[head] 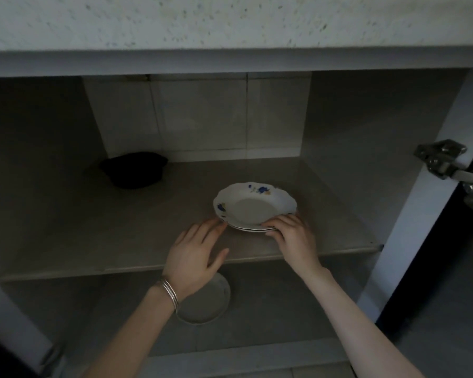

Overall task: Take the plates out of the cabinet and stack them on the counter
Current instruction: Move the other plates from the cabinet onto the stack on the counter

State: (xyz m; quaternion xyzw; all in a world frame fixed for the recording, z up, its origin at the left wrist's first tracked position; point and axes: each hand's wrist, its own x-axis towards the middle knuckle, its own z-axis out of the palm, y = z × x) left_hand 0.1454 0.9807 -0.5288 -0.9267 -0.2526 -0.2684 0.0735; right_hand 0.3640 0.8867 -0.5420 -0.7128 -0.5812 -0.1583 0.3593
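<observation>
My right hand (292, 236) has the grip. Its fingers curl over the near right rim of the plates (251, 205), pinching the edge, though I can't see where the thumb sits. My left hand (194, 255) holds nothing; the fingers lie nearly straight, tips touching the stack's near left rim. I'd judge it is steadying the stack while the right gets purchase, so the pile lifts as one.

The plates sit on the upper shelf (120, 236), toward the front and right of middle, within easy reach. They look like glazed white china with scalloped rims and blue flower prints. At least two thin edges show beneath the top one. They are smooth and likely slippery, so a two-sided hold makes sense.

Thin metal bangles (171, 291) ring my left wrist. Below it, on the lower shelf, lies another plate (208, 304), pale and round. A black lump (134, 170) sits at the back left. The speckled counter (230, 20) runs overhead.
</observation>
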